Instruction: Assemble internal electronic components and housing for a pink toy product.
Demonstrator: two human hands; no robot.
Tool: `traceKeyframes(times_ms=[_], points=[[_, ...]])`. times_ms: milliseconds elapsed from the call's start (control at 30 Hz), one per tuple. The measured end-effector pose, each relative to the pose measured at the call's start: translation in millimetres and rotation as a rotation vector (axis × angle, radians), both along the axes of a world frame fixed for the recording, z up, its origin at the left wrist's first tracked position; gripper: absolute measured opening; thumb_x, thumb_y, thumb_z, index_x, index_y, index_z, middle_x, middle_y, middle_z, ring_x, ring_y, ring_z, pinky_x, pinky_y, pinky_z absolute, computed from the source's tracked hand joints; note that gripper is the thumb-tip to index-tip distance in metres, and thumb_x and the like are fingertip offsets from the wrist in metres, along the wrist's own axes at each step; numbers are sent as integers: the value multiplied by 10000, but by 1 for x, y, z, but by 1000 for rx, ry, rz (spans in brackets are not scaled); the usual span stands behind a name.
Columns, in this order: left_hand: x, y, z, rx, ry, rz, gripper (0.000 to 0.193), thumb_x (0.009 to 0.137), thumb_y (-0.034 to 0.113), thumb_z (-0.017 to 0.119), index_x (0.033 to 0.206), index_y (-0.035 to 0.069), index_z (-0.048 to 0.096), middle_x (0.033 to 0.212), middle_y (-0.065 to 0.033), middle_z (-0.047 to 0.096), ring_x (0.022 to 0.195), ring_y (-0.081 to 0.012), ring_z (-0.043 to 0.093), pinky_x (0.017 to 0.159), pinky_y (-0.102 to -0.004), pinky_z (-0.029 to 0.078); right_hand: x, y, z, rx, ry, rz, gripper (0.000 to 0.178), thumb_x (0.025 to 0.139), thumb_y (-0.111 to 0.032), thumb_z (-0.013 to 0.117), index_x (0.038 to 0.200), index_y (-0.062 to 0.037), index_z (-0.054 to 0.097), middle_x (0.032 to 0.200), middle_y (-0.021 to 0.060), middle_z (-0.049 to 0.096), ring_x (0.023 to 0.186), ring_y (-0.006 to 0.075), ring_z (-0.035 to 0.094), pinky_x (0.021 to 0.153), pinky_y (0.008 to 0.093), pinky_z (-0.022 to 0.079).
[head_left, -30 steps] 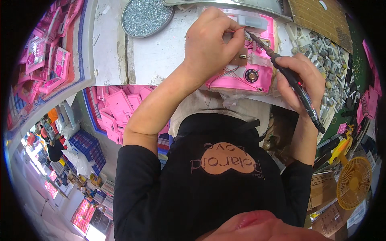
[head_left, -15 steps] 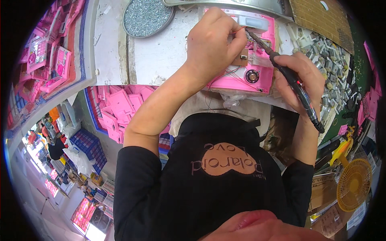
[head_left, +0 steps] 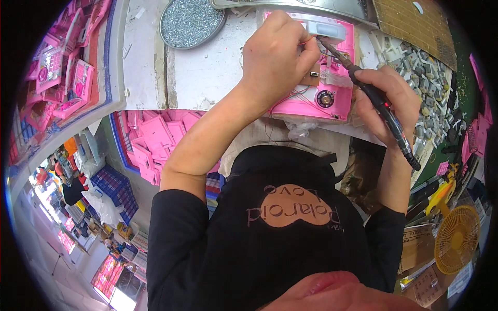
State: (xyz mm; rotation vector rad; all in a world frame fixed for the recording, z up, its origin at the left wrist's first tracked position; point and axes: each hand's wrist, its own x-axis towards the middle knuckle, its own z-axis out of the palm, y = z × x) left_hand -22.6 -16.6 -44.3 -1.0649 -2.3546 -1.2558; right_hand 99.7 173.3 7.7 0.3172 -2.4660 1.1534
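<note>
My right hand (head_left: pixel 392 98) grips a black soldering iron (head_left: pixel 377 101) with a small red light on its handle. The iron slants up and left, its tip close to the fingers of my left hand (head_left: pixel 280 52). Those fingers are pinched on a thin red wire (head_left: pixel 307 41) above a pink plastic housing (head_left: pixel 337 110). In the housing are a pale grey-blue block (head_left: pixel 326 30), a small brown circuit board (head_left: pixel 310 78), a round black speaker (head_left: pixel 325 98) and loose thin wires. My left hand covers the housing's left part, and the exact contact at the tip is too small to make out.
A round tray of small metal screws (head_left: pixel 192 23) stands at the far left, with a metal tray (head_left: pixel 306 5) behind the housing. Small metal and white parts (head_left: pixel 423 83) are heaped at right. Pink panels (head_left: pixel 155 137) fill a crate below the table. A yellow fan (head_left: pixel 456 238) stands lower right.
Both hands stay almost in place over the housing. The soldering iron's handle has shifted very slightly, with its tip still beside the left fingers.
</note>
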Motion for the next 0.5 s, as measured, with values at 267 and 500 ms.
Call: traceKeyframes(times_ms=[267, 500], points=[[1, 0, 0, 3, -4, -10, 123, 764, 123, 748, 737, 77, 637, 771, -71, 573, 677, -254, 604, 593, -383, 498, 0, 1, 1, 8, 4, 6, 353, 708, 30, 729, 1055, -36, 706, 694, 82, 550, 602, 225, 560, 548, 309, 429], [1, 0, 1, -21, -14, -2, 121, 767, 115, 753, 743, 76, 641, 772, -68, 575, 680, -251, 602, 593, -380, 495, 4, 1, 5, 9, 25, -4, 341, 711, 41, 729, 1042, -36, 703, 681, 74, 537, 585, 213, 550, 536, 298, 421]])
